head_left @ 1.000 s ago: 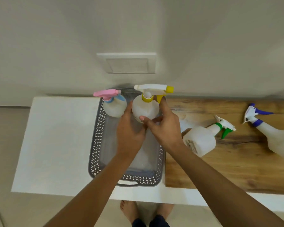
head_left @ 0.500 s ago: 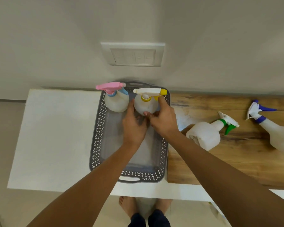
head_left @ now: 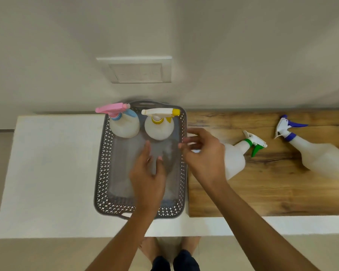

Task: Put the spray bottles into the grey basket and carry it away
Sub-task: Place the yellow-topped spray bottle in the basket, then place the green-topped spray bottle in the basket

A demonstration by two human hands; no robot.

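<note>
A grey perforated basket (head_left: 102, 169) sits on the white counter. Two white spray bottles stand upright at its far end: one with a pink trigger head (head_left: 123, 124) on the left, one with a yellow-tipped head (head_left: 159, 128) on the right. My left hand (head_left: 148, 173) hovers over the basket's middle, fingers apart, holding nothing. My right hand (head_left: 203, 155) is above the basket's right rim, fingers loosely spread, empty. A white bottle with a green trigger (head_left: 237, 155) lies on the wooden board just right of that hand. A larger bottle with a blue trigger (head_left: 317, 155) lies further right.
The wooden board (head_left: 272, 192) covers the counter's right part. The white counter (head_left: 53, 173) stretches left of the basket. A wall with a white switch plate (head_left: 137, 70) stands close behind. My feet show below the counter's front edge.
Both hands let go of the yellow-tipped bottle, which now stands in the basket. The left hand drew back toward me; the right hand moved right toward the green-trigger bottle.
</note>
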